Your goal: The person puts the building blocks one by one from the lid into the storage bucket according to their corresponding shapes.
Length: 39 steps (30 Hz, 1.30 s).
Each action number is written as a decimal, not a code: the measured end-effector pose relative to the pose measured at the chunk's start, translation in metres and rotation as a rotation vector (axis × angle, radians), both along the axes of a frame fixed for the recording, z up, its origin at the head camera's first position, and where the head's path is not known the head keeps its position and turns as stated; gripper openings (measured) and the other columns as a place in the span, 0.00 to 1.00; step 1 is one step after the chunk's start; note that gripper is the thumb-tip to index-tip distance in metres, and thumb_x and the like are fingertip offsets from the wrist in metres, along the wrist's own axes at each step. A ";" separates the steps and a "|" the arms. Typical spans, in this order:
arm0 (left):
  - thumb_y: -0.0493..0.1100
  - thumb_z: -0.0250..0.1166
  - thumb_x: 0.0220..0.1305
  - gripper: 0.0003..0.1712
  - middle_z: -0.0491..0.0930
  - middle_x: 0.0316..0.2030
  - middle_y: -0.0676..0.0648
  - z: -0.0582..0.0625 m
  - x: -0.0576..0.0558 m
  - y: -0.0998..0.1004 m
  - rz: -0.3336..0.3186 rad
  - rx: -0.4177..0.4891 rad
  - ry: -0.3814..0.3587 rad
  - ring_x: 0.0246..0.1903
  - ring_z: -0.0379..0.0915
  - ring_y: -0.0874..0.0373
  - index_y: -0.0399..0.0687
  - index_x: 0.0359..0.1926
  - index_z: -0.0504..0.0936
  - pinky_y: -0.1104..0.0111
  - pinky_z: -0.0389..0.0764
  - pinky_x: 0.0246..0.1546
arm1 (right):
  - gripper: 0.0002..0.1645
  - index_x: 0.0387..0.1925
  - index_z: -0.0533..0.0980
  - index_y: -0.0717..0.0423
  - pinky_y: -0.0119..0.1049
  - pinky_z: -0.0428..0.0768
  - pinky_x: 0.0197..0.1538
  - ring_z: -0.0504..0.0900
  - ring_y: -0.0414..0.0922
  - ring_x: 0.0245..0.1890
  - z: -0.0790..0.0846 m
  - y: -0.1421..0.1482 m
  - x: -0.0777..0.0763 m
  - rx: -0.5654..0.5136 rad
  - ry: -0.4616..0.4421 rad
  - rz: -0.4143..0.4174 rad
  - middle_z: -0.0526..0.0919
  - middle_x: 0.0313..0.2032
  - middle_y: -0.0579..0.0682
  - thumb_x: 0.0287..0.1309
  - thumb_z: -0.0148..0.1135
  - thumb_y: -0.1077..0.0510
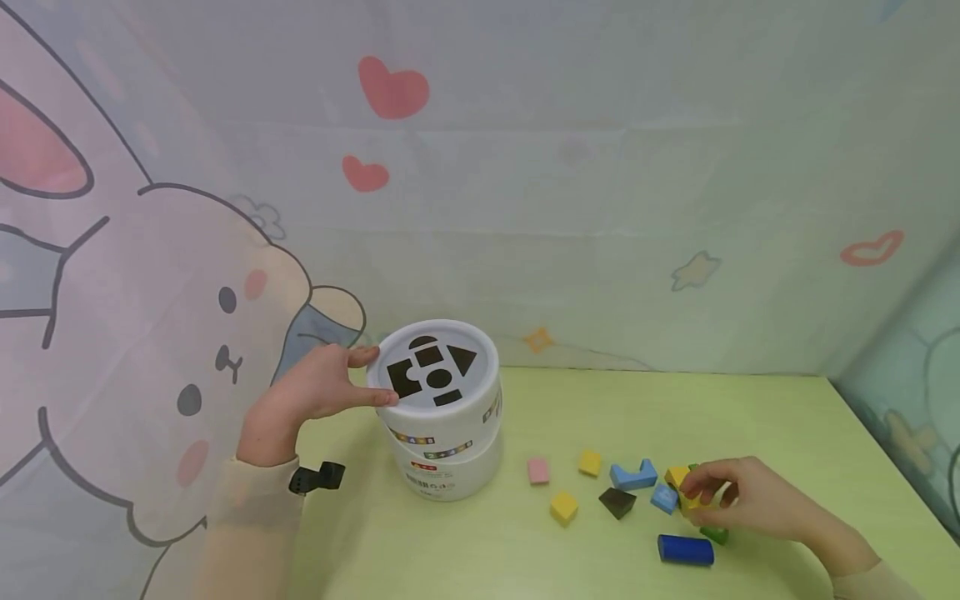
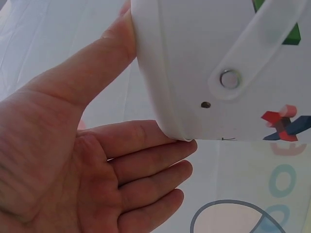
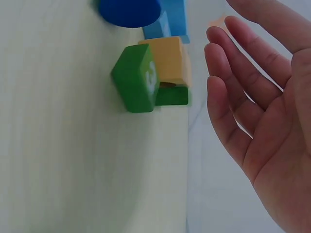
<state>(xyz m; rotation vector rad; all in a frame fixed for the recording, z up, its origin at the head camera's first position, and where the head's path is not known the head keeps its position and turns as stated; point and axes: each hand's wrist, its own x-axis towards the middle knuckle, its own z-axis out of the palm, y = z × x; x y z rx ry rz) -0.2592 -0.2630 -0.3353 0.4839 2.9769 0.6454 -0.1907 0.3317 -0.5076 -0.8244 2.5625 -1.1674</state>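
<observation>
Light green counter (image 1: 787, 433), cartoon backdrop (image 1: 525, 200) on far side; shape-sorter bucket (image 1: 480, 467) at left, blocks (image 1: 633, 480) to its right. Left grip (image 1: 318, 383) spread against bucket rim. Right grip (image 1: 753, 500) loosely curved, pinching nothing, at rightmost blocks. Reads as block pickup; next move calls for closing on one

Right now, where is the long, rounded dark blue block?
In the head view, the long, rounded dark blue block lies lower right on the yellow-green table, beside a partly hidden green block, near the right hand.
</observation>
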 end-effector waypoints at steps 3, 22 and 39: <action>0.70 0.79 0.56 0.56 0.73 0.73 0.39 0.000 0.000 0.000 -0.003 0.001 0.003 0.75 0.64 0.35 0.40 0.74 0.75 0.42 0.75 0.64 | 0.15 0.50 0.87 0.53 0.35 0.83 0.37 0.84 0.39 0.37 -0.006 0.006 0.007 0.008 -0.023 -0.014 0.90 0.42 0.43 0.64 0.78 0.53; 0.71 0.79 0.56 0.57 0.71 0.74 0.38 0.001 -0.001 0.004 0.011 -0.011 -0.005 0.75 0.63 0.34 0.40 0.75 0.74 0.42 0.75 0.64 | 0.16 0.50 0.88 0.54 0.35 0.82 0.33 0.83 0.35 0.35 -0.028 0.016 0.019 -0.017 -0.020 -0.011 0.90 0.41 0.40 0.62 0.80 0.56; 0.72 0.78 0.56 0.57 0.71 0.74 0.39 0.000 -0.002 0.001 0.010 -0.012 -0.004 0.75 0.61 0.33 0.41 0.76 0.73 0.40 0.73 0.65 | 0.19 0.48 0.88 0.54 0.34 0.80 0.32 0.80 0.34 0.34 -0.032 0.014 0.020 0.067 -0.026 -0.031 0.87 0.39 0.35 0.58 0.82 0.51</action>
